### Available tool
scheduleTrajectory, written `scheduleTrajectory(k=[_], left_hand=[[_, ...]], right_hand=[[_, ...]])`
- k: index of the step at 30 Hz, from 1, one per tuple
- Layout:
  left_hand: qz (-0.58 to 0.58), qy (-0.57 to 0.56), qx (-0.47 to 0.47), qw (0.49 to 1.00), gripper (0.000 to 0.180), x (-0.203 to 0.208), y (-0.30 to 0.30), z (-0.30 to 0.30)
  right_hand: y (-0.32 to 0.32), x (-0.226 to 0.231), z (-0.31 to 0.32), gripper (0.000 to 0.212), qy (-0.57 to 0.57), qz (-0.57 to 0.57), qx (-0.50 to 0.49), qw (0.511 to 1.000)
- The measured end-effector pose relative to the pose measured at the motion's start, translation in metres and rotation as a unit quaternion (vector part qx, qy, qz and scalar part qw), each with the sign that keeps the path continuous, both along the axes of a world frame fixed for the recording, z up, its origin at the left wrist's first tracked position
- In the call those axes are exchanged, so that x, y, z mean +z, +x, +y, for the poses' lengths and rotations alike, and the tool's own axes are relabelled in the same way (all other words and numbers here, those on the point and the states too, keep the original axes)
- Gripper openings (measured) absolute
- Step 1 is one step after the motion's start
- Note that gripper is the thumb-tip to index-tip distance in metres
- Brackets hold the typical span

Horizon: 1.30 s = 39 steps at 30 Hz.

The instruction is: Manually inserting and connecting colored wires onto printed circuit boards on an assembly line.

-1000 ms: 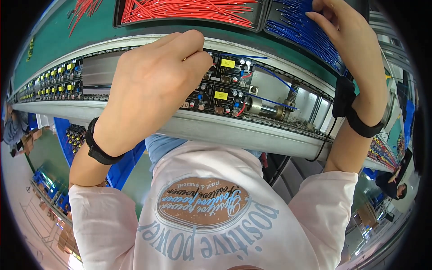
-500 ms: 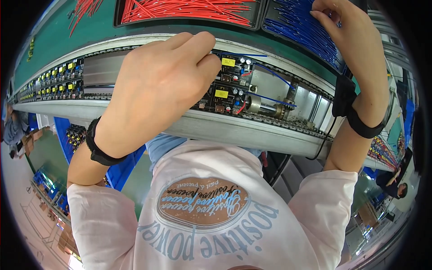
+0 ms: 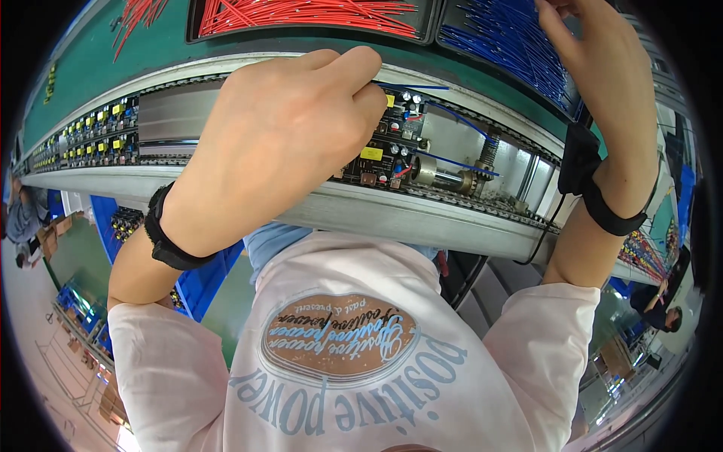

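My left hand (image 3: 294,128) is closed over a row of black circuit boards (image 3: 371,154) with yellow blocks on the conveyor. Its fingertips are hidden, so what they hold cannot be seen. A blue wire (image 3: 414,87) sticks out to the right beside its fingers. Two more blue wires, an upper one (image 3: 459,122) and a lower one (image 3: 458,164), trail right from the boards. My right hand (image 3: 595,45) reaches over the black tray of blue wires (image 3: 504,45) with curled fingers, partly cut off by the upper edge; nothing can be made out in it.
A black tray of red wires (image 3: 316,19) sits on the green bench (image 3: 177,38). More boards (image 3: 98,132) line the conveyor to the left. The metal front rail (image 3: 422,218) runs between me and the boards. A black cord (image 3: 544,245) hangs from my right wristband. Another person (image 3: 663,309) is at far right.
My left hand has shifted slightly right and up, covering more of the upper board. My right hand has moved a little right and up over the blue wires.
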<state>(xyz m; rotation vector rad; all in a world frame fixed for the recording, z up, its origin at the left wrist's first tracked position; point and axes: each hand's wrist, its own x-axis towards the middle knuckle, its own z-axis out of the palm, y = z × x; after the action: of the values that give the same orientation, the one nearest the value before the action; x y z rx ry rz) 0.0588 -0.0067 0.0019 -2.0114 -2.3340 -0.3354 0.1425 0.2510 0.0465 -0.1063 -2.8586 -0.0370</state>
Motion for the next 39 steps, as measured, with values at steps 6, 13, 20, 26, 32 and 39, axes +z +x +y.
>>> scheduleTrajectory(k=[6, 13, 20, 26, 32, 39], left_hand=[[-0.072, 0.027, 0.013, 0.997, 0.022, 0.009, -0.014, -0.008], [-0.07, 0.094, 0.043, 0.992, 0.006, 0.02, -0.054, 0.025], [-0.094, 0.139, -0.036, 0.985, 0.007, -0.007, -0.076, 0.043], [-0.156, 0.174, -0.006, 0.972, 0.004, -0.002, -0.077, 0.039], [-0.426, 0.281, 0.065, 0.858, 0.004, 0.002, -0.073, 0.041], [-0.384, 0.311, 0.082, 0.866, 0.009, -0.002, -0.086, 0.024]], right_hand=[[0.001, 0.013, -0.012, 0.011, -0.02, 0.042, 0.05, 0.998], [0.019, 0.016, -0.053, 0.013, -0.054, 0.027, 0.092, 0.994], [0.035, 0.016, -0.084, 0.016, -0.063, -0.019, 0.163, 0.984], [0.034, 0.005, -0.09, 0.017, -0.049, -0.057, 0.222, 0.972], [0.029, 0.001, -0.091, 0.017, -0.064, -0.048, 0.225, 0.971], [0.021, 0.003, -0.093, 0.016, -0.015, -0.057, 0.236, 0.97]])
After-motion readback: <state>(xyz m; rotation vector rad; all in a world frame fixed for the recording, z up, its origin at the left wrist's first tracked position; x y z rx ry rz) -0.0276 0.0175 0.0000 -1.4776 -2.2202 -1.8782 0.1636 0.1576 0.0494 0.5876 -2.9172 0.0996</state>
